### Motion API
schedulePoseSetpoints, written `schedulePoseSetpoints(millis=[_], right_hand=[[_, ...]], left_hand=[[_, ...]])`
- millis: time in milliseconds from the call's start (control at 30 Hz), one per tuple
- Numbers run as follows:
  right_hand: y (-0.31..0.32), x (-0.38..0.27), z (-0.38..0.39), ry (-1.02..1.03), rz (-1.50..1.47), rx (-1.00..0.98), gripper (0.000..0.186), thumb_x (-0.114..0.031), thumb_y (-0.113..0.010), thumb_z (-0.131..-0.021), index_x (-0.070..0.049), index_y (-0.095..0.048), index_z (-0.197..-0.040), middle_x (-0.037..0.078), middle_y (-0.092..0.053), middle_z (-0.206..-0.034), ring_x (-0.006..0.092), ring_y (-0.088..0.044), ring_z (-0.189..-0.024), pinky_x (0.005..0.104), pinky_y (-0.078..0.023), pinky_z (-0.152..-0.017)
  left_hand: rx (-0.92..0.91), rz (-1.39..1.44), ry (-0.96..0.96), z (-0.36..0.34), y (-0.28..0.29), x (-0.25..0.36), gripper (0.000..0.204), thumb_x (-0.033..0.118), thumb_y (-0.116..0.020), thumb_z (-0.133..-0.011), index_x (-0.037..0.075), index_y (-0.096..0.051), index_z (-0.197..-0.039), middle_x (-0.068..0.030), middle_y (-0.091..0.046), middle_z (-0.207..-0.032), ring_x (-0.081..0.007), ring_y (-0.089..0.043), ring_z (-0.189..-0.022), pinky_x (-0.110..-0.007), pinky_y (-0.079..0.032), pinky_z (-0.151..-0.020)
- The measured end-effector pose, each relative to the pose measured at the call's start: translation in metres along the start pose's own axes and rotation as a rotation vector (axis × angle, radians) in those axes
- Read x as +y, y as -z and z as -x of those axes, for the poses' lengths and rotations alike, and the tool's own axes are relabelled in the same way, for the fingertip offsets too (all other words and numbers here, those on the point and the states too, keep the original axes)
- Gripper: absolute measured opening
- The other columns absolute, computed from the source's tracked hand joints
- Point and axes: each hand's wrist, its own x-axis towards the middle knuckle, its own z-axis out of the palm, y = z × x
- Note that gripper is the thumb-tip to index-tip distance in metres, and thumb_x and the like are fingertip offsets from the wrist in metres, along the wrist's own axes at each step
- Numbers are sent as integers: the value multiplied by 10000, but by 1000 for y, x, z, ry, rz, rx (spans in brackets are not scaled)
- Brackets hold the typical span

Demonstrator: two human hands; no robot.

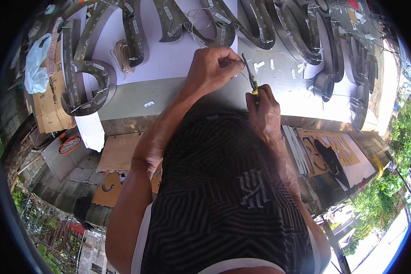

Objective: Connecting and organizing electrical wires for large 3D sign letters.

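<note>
My left hand (213,69) is closed in a pinch, thumb against forefinger, on what looks like the end of a thin wire. Just to its right, my right hand (266,112) grips a pair of pliers (254,85) with dark jaws and yellow-and-black handles. The jaws point away from me, close beside the left fingertips. Beyond both hands stand hollow grey metal channel letters (260,39) lined with small LED modules. A loop of thin pale wire (197,20) hangs among them.
Small white scraps (259,65) litter the grey tabletop (169,98). A bundle of wire (122,55) lies inside a letter at left, near a pale plastic bag (36,68) and cardboard (55,107). Below the table edge lean cut-out boards (317,155) and a brown panel (117,153).
</note>
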Motion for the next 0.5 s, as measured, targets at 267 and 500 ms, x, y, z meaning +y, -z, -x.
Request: schedulePoseSetpoints(millis=[267,500], right_hand=[[17,-10,-1,-172,-337,-137,207,-130,-618,-909,64,-547,-903,161,-542,-797,299,-571,-657,383,-445,-632],[-1,1,10,-488,-659,-252,348,-318,-564,-940,21,-620,-885,86,-626,-896,167,-568,-738,311,-434,-685]], left_hand=[[-172,35,-40,-6,7,2,158,142,-686,-901,-10,-722,-922,-16,-665,-743,-55,-603,-741,-222,-475,-671],[-214,199,-62,-11,4,-9,155,136,-677,-909,-8,-721,-947,-29,-682,-818,-73,-608,-786,-234,-488,-730]])
